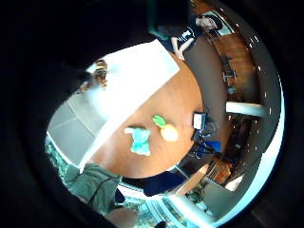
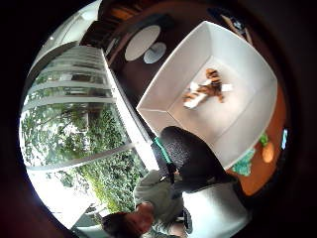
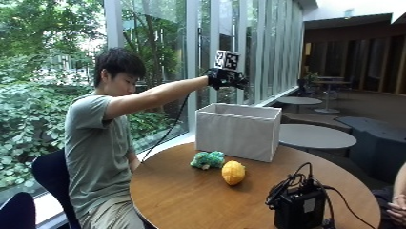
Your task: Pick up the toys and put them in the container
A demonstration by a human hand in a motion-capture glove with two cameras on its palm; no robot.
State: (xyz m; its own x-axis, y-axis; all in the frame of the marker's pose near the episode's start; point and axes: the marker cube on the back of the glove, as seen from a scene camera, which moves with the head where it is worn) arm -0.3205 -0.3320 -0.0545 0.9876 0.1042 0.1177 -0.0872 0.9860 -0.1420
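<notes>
I hold the black-gloved right hand (image 3: pixel 226 78) above the white fabric container (image 3: pixel 238 130), fingers relaxed, empty. A striped tiger plush (image 2: pixel 205 90) lies inside; the green plush toy (image 3: pixel 207 160) and orange plush fruit (image 3: pixel 233 172) rest on the round wooden table (image 3: pixel 190 200) beside tall windows (image 3: pixel 254 47).

- We see the grip (image 3: pixel 226 78) raised above the open top of the white container (image 3: pixel 238 131), with clear air between them.
- Inside, only a brown toy (image 2: pixel 207 90) lies on the floor; bare floor surrounds it.
- On the bench (image 3: pixel 190 195), the green toy (image 3: pixel 207 160) and yellow toy (image 3: pixel 233 172) lie just before the container's wall; a black device (image 3: pixel 298 205) stands well apart.
</notes>
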